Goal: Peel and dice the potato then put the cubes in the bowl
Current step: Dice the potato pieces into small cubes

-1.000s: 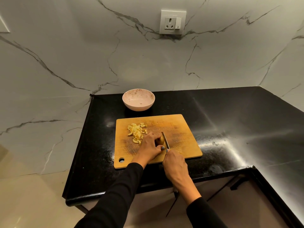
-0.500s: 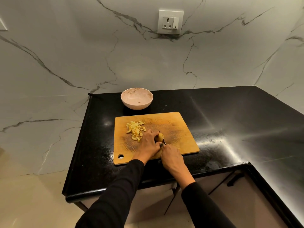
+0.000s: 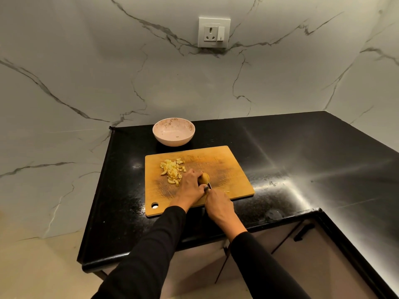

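Head view looks down on the dicing step, mid-cut; the left hand (image 3: pixel 190 185) curls over the remaining piece of potato (image 3: pixel 204 178) and pins it to the cutting board (image 3: pixel 226 169), while the right hand (image 3: pixel 219 207), just beside it and nearer the person, wraps its fingers round the handle of a knife (image 3: pixel 209 186); only a sliver of blade shows between the two hands, so how deep it sits in the potato I cannot tell; a heap of potato cubes (image 3: pixel 172 170) lies on the board just beyond and to the outside of the left hand, and the bowl (image 3: pixel 173 131) stands on the black tabletop (image 3: pixel 302 152) further out past the board, holding no cubes that I can make out; by my reading the peeling is done and the dicing is well along, with this last chunk left to break down; the next move calls for the blade to come down clean beside the left fingertips, which sit very close to the edge, then for the whole heap to be gathered and lifted out to the bowl; as for writing, none can be read anywhere; the wall socket (image 3: pixel 214 32) high above the hands carries no legible mark, and bowl and board show no brand.
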